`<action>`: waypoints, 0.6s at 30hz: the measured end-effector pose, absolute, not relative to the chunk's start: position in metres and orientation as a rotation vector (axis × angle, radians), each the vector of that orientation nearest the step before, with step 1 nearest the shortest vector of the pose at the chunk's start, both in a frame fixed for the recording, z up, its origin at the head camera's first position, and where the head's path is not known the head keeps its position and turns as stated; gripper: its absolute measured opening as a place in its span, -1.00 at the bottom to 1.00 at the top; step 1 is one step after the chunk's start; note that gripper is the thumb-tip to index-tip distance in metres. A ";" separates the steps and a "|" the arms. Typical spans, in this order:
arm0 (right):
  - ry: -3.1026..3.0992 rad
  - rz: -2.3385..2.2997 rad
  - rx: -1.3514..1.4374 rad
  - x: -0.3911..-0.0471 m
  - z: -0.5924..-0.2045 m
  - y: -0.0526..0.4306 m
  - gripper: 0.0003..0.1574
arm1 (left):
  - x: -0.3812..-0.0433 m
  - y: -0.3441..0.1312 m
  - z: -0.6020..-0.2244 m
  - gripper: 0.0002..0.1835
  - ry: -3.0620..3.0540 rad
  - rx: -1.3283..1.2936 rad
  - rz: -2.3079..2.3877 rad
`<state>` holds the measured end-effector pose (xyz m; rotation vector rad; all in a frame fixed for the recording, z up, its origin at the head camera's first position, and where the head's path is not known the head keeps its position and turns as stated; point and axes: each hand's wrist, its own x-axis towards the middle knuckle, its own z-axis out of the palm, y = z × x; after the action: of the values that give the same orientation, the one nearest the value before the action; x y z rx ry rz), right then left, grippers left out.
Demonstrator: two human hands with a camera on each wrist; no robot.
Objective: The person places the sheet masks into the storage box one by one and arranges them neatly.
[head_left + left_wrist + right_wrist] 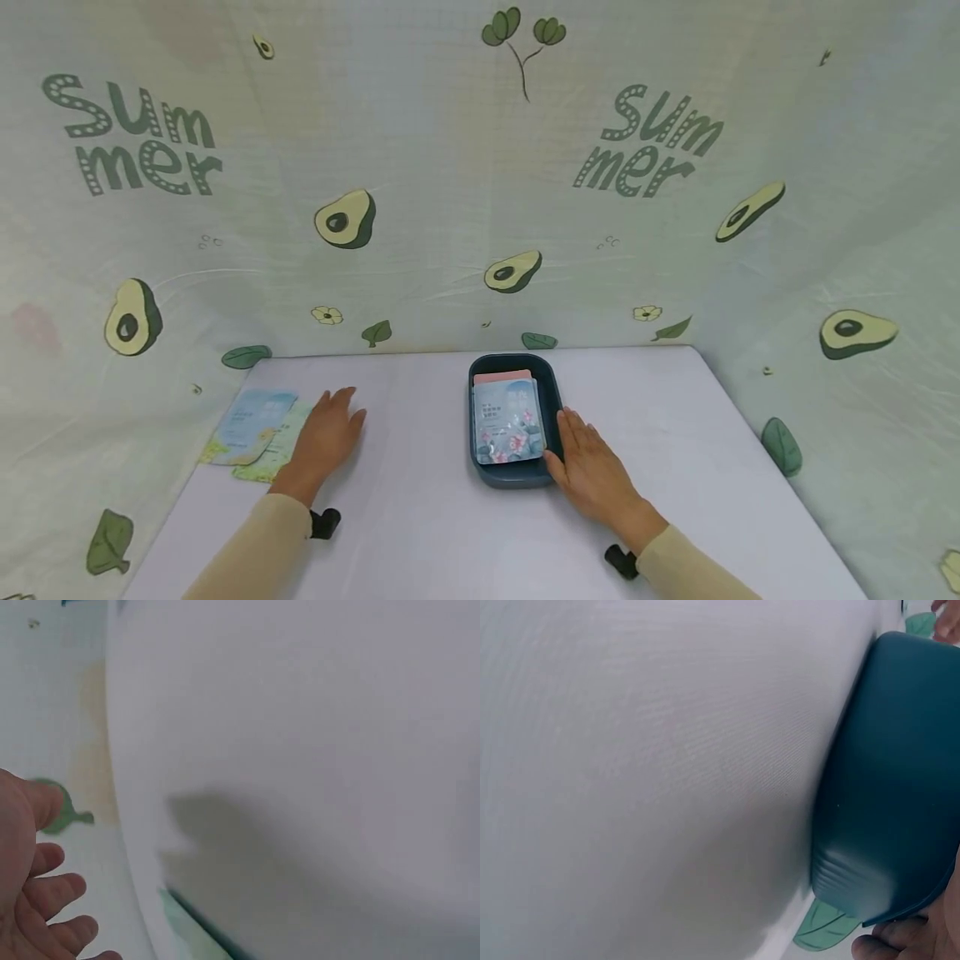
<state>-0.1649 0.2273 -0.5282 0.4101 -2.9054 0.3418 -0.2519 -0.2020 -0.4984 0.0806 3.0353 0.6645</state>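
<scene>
A dark blue tray (513,477) stands on the white table with flat sachets inside. The top sachet (510,425) is pale blue with pink flowers, and a pink edge shows behind it. My right hand (596,479) rests against the tray's right side, fingers fairly straight along the rim, thumb at the rim near the sachet. In the right wrist view the tray's outer wall (892,772) is beside that hand. My left hand (326,437) hovers with relaxed, spread fingers, holding nothing. Left of it lie a blue sachet (251,425) and a green sachet (281,450), overlapping.
The white table (420,533) extends between and around the hands. A cloth printed with avocados and leaves (435,167) hangs behind and at both sides. Black wrist devices sit by both sleeves (258,550).
</scene>
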 end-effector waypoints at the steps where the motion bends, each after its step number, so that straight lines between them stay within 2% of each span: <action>1: -2.899 0.348 0.411 -0.164 -0.528 0.228 -0.09 | -0.250 -0.215 -0.501 -0.31 3.027 0.060 0.637; 11: -2.907 0.338 0.421 -0.165 -0.528 0.228 -0.09 | -0.231 -0.322 -0.524 0.27 2.968 0.004 0.479; 18: -2.948 0.322 0.414 -0.167 -0.528 0.229 -0.06 | -0.228 -0.337 -0.534 0.31 2.864 -0.034 0.478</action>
<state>-0.1669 0.2291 -0.5279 0.4144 -2.9485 0.3218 -0.2284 -0.3368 -0.5343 -0.0339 2.8636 0.4781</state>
